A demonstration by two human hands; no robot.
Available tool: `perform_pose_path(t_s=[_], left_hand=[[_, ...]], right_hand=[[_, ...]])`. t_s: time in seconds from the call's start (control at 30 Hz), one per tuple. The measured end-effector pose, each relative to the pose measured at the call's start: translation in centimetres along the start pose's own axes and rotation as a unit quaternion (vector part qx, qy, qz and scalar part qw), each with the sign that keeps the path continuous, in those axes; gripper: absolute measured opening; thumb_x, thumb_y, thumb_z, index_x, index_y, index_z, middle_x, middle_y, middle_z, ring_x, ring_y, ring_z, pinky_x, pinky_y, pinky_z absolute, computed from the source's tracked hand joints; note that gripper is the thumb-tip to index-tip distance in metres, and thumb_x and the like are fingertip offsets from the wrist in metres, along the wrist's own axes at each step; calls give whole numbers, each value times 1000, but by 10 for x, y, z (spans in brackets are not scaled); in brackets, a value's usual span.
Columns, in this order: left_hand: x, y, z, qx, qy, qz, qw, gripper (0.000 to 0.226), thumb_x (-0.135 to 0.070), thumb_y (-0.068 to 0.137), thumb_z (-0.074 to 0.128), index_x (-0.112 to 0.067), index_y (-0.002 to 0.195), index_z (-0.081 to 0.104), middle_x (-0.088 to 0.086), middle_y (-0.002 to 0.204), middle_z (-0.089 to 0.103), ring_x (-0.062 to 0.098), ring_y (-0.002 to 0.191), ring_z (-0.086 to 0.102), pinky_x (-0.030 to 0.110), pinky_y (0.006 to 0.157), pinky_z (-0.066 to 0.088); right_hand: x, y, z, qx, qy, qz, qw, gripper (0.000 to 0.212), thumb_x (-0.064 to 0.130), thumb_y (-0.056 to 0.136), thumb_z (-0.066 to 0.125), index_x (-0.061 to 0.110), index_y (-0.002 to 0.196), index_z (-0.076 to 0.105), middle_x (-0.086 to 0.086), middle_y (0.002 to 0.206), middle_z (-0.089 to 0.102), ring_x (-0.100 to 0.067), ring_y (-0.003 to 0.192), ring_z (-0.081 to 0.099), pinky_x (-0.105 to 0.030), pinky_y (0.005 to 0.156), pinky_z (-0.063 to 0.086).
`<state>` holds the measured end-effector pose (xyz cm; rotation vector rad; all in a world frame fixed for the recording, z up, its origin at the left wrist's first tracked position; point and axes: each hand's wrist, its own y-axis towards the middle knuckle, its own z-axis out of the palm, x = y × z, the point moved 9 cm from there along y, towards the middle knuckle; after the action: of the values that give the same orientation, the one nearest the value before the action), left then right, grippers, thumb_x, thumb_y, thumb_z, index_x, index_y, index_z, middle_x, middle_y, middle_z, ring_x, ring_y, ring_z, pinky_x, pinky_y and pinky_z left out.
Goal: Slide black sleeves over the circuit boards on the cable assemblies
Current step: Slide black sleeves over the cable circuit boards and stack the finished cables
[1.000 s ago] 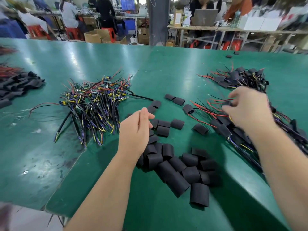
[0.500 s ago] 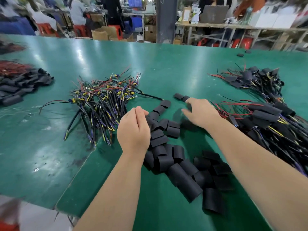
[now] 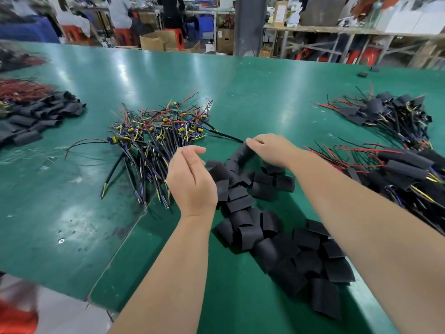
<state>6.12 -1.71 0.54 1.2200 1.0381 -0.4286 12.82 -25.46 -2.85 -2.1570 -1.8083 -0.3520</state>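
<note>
The right hand point(image 3: 272, 150) curled its fingertips round the upper end of one black sleeve point(image 3: 240, 153), at the far edge of the loose sleeve pile point(image 3: 301, 256) on the green worktop point(image 3: 216, 92). The left hand point(image 3: 192, 182) hovered loosely curled, palm hidden, beside the bare cable assemblies point(image 3: 156, 141). Sleeved assemblies point(image 3: 404, 165) ran off the right edge. Print on the rear boxes point(image 3: 154, 42) was blurred beyond reading
</note>
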Motion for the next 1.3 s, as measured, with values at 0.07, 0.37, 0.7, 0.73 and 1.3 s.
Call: perform_pose_path(t_s=[0.07,0.37,0.7,0.73,1.3], left_hand=[[-2,4,-12,-46,-8,-1,999,36,-20,100,30,-9,90,63,-2,72,55,19,72,54,32,69,42],[44,9,-5,109,351,-129,921,53,-12,89,48,-21,141,42,1,148,38,22,136,29,39,108,19],[51,29,-12,151,485,-120,853,26,-54,83,60,-32,82,74,3,104,57,30,105,47,41,88,29],[50,31,-12,148,494,-120,848,25,-49,84,59,-29,76,73,2,97,55,30,101,47,40,86,28],[-34,24,-40,-37,256,78,963,11,-44,86,63,-36,82,69,-18,82,58,21,99,46,36,80,17]], right_hand=[[14,-18,3,-7,44,-38,998,43,47,100,34,17,108,64,-1,114,65,-20,97,54,-28,76,34],[13,-106,-31,-93,26,-27,995,42,42,96,45,31,137,48,8,138,53,-17,130,46,-35,107,35],[-4,-173,-19,-73,164,-41,983,27,31,91,59,41,116,56,17,114,64,9,104,57,-3,84,34],[-6,-178,-21,-89,180,-39,979,24,29,90,60,42,110,56,19,109,65,14,99,56,0,81,34],[-5,-176,-11,-125,492,-3,862,31,-3,89,56,20,81,75,5,86,76,-5,72,66,-10,64,46]])
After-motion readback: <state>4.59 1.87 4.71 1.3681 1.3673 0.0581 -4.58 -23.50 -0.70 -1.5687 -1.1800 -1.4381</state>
